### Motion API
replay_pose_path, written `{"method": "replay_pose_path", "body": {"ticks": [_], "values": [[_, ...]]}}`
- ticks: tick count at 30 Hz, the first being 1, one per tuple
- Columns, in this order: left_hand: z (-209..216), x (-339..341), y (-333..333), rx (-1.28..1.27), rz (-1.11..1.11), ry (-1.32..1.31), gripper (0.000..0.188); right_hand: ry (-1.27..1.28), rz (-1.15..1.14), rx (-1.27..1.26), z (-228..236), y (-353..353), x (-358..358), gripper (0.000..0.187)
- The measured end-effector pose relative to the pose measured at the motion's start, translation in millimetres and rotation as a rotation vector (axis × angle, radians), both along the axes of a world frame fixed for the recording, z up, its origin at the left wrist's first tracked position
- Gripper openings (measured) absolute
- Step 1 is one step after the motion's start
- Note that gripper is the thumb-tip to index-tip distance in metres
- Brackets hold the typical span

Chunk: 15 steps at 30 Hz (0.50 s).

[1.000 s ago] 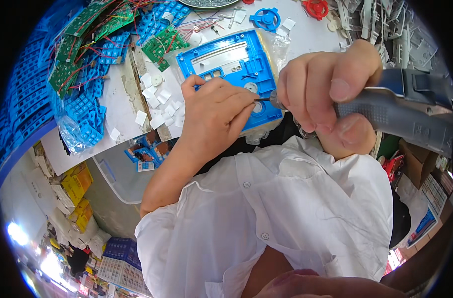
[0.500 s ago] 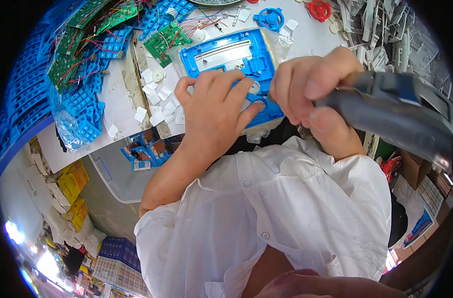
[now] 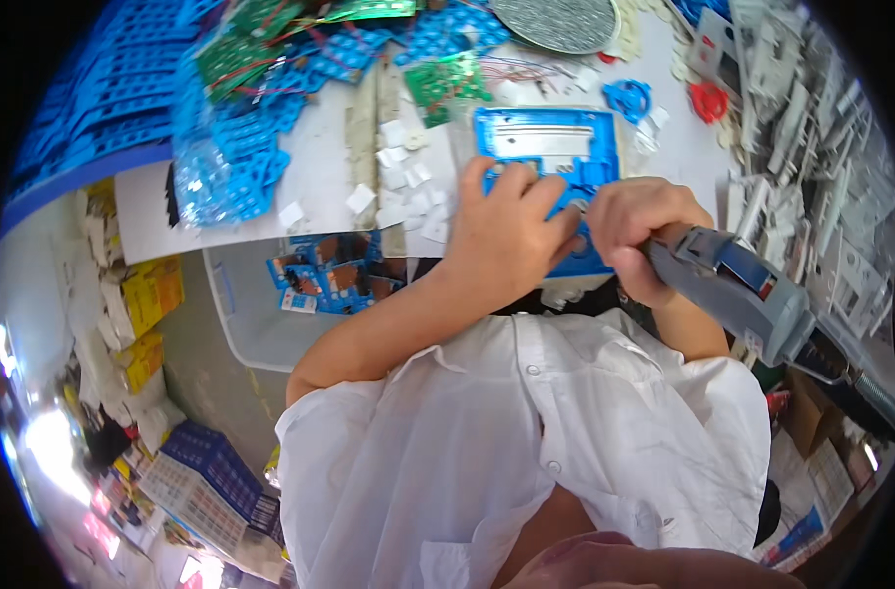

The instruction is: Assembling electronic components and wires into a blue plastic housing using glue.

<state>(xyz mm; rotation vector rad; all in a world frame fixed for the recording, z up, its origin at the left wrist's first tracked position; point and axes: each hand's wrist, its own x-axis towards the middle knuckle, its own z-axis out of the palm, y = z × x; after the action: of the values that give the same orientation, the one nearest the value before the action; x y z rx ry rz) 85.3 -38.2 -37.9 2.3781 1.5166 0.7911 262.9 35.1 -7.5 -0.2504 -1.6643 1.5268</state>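
A blue plastic casing point(image 3: 603, 147) with a pale slotted panel lies on the table in front of me. My left hand point(image 3: 511, 236) rests over its lower left part, fingers bent and pressed down on it. Thumb and forefinger come near each other on the casing. My right hand point(image 3: 649, 221) is closed round the front end of a grey electric screwdriver point(image 3: 747, 294), low over the casing's right side. The tool's body slants down to the right and ends in a coiled spring sleeve. Its tip is hidden by my hand.
White square pads point(image 3: 393, 177) lie left of the casing. Green circuit boards point(image 3: 445, 88) with wires and blue moulded parts point(image 3: 241, 177) fill the far left. Red point(image 3: 707, 101) and blue rings point(image 3: 626, 98) sit beyond. White plastic parts point(image 3: 776, 211) heap up at right. A clear bin point(image 3: 233, 304) stands below.
The view has shifted, so the table appears lower and farther right. The screwdriver has swung to a steeper slant, its rear end lower. My left hand stays on the casing.
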Motion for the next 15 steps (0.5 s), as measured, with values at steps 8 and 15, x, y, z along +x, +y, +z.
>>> {"method": "replay_pose_path", "body": {"ticks": [8, 15], "values": [[25.9, -71.4, 28.4, 0.033, 0.038, -0.217, 0.028, 0.196, -0.160, -0.018, 52.8, 33.8, 36.3, 0.041], [46.0, -189.5, 70.7, 0.214, 0.486, 0.418, 0.016, -0.096, -0.809, 0.135, 64.8, 38.9, 58.2, 0.056]]}}
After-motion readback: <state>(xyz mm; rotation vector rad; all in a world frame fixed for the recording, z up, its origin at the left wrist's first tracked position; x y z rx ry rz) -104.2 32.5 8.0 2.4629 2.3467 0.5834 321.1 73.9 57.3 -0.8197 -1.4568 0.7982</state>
